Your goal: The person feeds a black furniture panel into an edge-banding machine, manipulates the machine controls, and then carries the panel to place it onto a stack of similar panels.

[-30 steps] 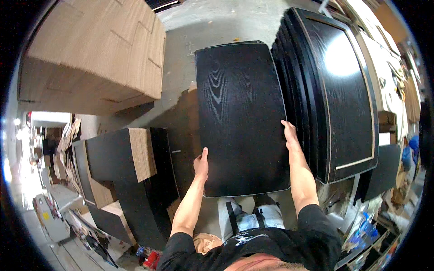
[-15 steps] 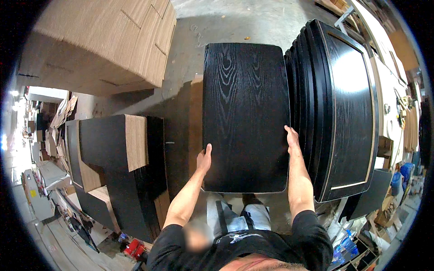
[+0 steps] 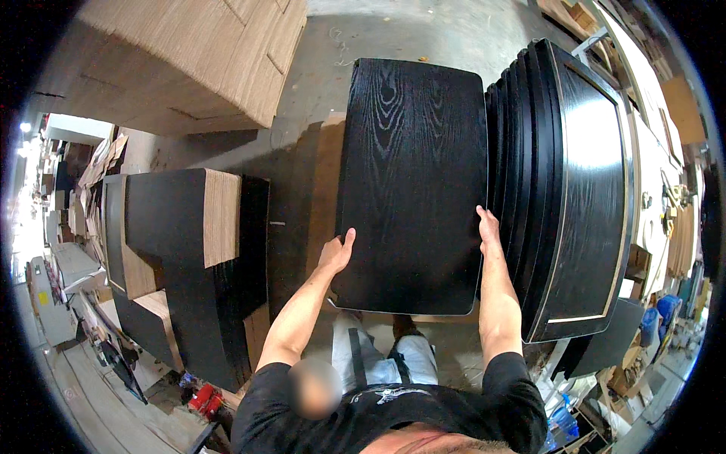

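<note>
A large black wood-grain panel [image 3: 412,181] with rounded corners lies in front of my body, its broad face up. My left hand [image 3: 338,252] grips its left edge near the close end, thumb along the edge and the other fingers partly hidden. Opposite it, my right hand [image 3: 489,228] holds the right edge, with the fingers underneath out of sight. Just right of the panel stands a row of black framed door panels [image 3: 594,189], leaning together and close to my right hand.
Stacked black and wood-edged boards [image 3: 185,227] stand at the left. A large wood-grain cabinet [image 3: 181,68] fills the far left. Along the right runs a pale bench [image 3: 652,174] with tools. A brown board [image 3: 325,174] lies on the concrete floor [image 3: 363,34] beside the panel.
The panel has turned slightly clockwise, its far end shifting right and its near end left. Both hands keep their hold, and the whole view has shifted a little.
</note>
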Demonstrator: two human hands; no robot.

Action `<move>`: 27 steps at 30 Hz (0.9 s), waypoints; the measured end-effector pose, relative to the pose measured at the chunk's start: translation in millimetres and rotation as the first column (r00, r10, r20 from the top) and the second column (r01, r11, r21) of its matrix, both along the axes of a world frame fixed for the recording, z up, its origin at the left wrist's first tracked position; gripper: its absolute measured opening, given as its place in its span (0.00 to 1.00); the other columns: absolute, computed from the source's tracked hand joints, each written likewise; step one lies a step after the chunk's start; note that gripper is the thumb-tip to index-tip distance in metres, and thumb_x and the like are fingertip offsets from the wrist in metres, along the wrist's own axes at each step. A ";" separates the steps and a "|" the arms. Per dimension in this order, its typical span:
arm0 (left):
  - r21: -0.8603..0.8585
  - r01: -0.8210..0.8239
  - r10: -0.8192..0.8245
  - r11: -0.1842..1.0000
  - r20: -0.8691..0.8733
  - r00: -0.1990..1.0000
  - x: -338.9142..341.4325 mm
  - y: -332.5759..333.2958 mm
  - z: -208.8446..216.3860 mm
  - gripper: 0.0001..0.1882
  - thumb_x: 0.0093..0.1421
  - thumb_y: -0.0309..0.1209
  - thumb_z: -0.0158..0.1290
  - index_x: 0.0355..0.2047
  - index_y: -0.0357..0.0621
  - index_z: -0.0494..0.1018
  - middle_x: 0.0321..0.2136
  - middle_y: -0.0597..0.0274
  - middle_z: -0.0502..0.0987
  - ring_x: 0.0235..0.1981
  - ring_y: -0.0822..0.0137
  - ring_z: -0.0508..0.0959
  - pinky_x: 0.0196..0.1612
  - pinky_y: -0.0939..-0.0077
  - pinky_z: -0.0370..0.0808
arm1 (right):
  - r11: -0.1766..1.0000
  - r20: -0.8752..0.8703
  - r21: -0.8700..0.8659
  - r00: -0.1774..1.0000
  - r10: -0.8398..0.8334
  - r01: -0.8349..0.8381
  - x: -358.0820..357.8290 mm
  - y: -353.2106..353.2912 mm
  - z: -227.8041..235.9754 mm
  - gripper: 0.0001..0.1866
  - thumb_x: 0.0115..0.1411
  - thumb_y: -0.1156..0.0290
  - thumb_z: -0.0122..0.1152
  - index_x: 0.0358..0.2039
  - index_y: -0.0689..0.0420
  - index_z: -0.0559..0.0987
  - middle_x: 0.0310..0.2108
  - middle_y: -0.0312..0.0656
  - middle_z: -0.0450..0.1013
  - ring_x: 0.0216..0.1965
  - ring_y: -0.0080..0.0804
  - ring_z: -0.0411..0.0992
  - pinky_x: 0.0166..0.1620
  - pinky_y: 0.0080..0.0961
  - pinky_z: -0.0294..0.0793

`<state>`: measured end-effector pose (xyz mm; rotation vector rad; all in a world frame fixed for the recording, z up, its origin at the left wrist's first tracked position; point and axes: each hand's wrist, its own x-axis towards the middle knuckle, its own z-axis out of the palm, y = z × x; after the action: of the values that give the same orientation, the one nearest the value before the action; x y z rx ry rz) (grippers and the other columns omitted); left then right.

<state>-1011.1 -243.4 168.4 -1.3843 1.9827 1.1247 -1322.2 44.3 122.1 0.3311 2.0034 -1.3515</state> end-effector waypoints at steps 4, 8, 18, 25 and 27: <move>0.013 0.043 -0.043 0.999 0.026 0.999 3.0 -4.0 -8.1 0.48 0.63 0.68 0.30 0.53 0.32 0.72 0.50 0.34 0.74 0.56 0.41 0.71 0.59 0.53 0.66 | 1.000 -0.006 0.025 1.000 0.009 -0.009 -0.1 3.9 -10.6 0.35 0.64 0.51 0.54 0.63 0.65 0.64 0.63 0.50 0.63 0.65 0.40 0.60 0.64 0.34 0.56; -0.066 0.088 -0.084 0.994 0.061 0.995 4.2 -8.8 -7.6 0.46 0.62 0.68 0.32 0.48 0.34 0.76 0.46 0.36 0.77 0.52 0.42 0.75 0.55 0.53 0.70 | 0.999 -0.021 0.028 0.999 0.047 -0.047 -4.0 -3.3 -14.4 0.32 0.65 0.55 0.53 0.62 0.66 0.65 0.61 0.49 0.66 0.61 0.39 0.63 0.63 0.32 0.59; -0.297 -0.093 0.031 0.950 -0.205 0.978 96.6 14.9 47.1 0.22 0.62 0.49 0.52 0.33 0.40 0.75 0.28 0.48 0.78 0.33 0.51 0.79 0.35 0.60 0.73 | 0.968 -0.055 0.214 0.988 0.142 -0.127 76.7 49.8 -0.4 0.35 0.65 0.54 0.54 0.65 0.64 0.61 0.64 0.49 0.62 0.65 0.41 0.60 0.64 0.33 0.58; 0.736 -0.670 0.945 0.097 0.144 0.295 161.8 141.4 -4.9 0.23 0.66 0.45 0.52 0.54 0.46 0.64 0.43 0.67 0.73 0.44 0.69 0.73 0.43 0.68 0.75 | 0.973 0.012 0.224 0.998 -0.057 0.052 112.4 50.1 14.4 0.33 0.66 0.49 0.52 0.60 0.63 0.69 0.60 0.47 0.67 0.59 0.41 0.65 0.62 0.35 0.60; 0.695 -0.710 0.979 0.108 0.049 0.198 153.8 154.5 -25.4 0.19 0.67 0.44 0.51 0.50 0.46 0.65 0.44 0.65 0.72 0.44 0.68 0.74 0.45 0.64 0.77 | 0.951 0.006 0.288 0.992 -0.124 0.117 115.0 36.6 16.7 0.34 0.65 0.47 0.53 0.60 0.63 0.68 0.61 0.47 0.66 0.61 0.41 0.64 0.63 0.37 0.60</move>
<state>-857.3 -88.9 143.0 -2.0756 0.4671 2.5285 -1207.2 80.9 138.9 0.6083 2.1915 -1.1193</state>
